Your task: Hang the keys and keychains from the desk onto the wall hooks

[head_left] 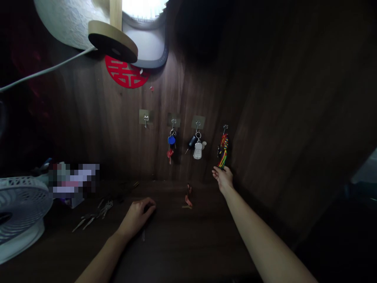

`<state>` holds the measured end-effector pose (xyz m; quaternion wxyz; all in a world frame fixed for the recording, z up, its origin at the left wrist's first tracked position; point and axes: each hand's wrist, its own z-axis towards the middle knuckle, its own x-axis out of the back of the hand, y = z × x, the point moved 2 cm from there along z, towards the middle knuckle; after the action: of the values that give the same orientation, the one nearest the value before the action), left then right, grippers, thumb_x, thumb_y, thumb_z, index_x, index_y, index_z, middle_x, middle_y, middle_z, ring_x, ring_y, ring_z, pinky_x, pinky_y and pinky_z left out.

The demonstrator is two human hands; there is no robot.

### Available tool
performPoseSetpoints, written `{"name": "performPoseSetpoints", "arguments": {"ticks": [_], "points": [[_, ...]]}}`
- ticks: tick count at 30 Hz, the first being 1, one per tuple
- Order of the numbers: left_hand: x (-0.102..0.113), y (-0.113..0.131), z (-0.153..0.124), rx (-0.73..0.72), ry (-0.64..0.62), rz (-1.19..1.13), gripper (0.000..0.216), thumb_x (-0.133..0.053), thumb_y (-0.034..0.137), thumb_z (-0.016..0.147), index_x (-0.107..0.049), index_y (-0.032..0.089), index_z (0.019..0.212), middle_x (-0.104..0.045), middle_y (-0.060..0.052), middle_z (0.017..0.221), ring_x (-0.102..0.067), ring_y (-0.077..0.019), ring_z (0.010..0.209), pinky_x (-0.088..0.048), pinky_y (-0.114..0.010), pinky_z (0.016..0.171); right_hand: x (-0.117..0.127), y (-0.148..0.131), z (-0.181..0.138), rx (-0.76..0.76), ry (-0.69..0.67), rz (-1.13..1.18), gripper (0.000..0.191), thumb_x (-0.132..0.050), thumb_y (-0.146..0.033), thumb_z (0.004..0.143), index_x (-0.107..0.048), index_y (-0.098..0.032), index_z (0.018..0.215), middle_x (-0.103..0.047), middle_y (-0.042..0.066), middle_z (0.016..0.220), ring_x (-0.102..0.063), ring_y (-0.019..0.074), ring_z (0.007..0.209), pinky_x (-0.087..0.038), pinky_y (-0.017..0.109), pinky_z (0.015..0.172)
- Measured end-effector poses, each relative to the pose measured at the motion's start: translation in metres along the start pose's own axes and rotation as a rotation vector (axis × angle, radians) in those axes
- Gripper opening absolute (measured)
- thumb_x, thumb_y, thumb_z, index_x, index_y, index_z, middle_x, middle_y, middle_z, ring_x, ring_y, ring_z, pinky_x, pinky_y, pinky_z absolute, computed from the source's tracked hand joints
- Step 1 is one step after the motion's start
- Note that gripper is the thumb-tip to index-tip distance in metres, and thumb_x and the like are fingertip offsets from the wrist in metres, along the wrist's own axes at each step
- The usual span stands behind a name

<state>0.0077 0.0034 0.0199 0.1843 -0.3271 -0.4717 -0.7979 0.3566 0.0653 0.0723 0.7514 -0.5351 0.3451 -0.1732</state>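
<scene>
Reaching up at the back right corner of the bench (188, 243), the right hand (223, 179) is open, its fingers lightly curved, their tips (216, 169) at the lower end of a rainbow-braided tassel (223, 151). They seem to touch the tassel, but from here I cannot tell whether they have hold of it. The tassel hangs from the rightmost of four stick-on hooks along the dark wood wall (279, 118), just above the bench's back edge.

Three hooks are in use. Left of the tassel hang a white fob (198, 151) and a black fob (192, 141) on one ring, then keys with a blue cap (171, 140) and a red tag (170, 154). The leftmost hook (145, 120) is bare.

The left hand (136, 217) rests palm down near the middle of the bench, fingers loosely curled. Nothing shows in it, though the curl could hide something small. A small reddish-brown item (187, 196) stands between the hands, near the back edge. Toward the left edge lie some thin metal tools (92, 215), too dim to name, and a white fan (20, 208) sits at the back left corner.
</scene>
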Motion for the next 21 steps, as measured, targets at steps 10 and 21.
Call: {"name": "performPoseSetpoints", "arguments": {"ticks": [10, 21], "points": [[-0.001, -0.003, 0.000, 0.003, 0.010, -0.023, 0.021, -0.045, 0.034, 0.080, -0.063, 0.022, 0.080, -0.068, 0.000, 0.080, -0.063, -0.0172, 0.079, -0.043, -0.025, 0.074, -0.008, 0.032, -0.048, -0.052, -0.126, 0.033, 0.034, -0.071, -0.021, 0.055, -0.055, -0.022, 0.085, -0.065, -0.004, 0.067, -0.061, 0.0099, 0.051, -0.049, 0.019, 0.043], [0.002, -0.014, 0.001, 0.074, 0.192, -0.200, 0.025, -0.041, 0.034, 0.083, -0.055, 0.021, 0.098, -0.067, 0.000, 0.080, -0.064, -0.0155, 0.077, -0.046, -0.026, 0.075, -0.023, 0.064, -0.098, -0.065, -0.244, -0.001, 0.035, -0.070, -0.032, 0.052, -0.057, -0.019, 0.081, -0.063, -0.002, 0.063, -0.057, 0.0103, 0.048, -0.044, 0.020, 0.041]]}}
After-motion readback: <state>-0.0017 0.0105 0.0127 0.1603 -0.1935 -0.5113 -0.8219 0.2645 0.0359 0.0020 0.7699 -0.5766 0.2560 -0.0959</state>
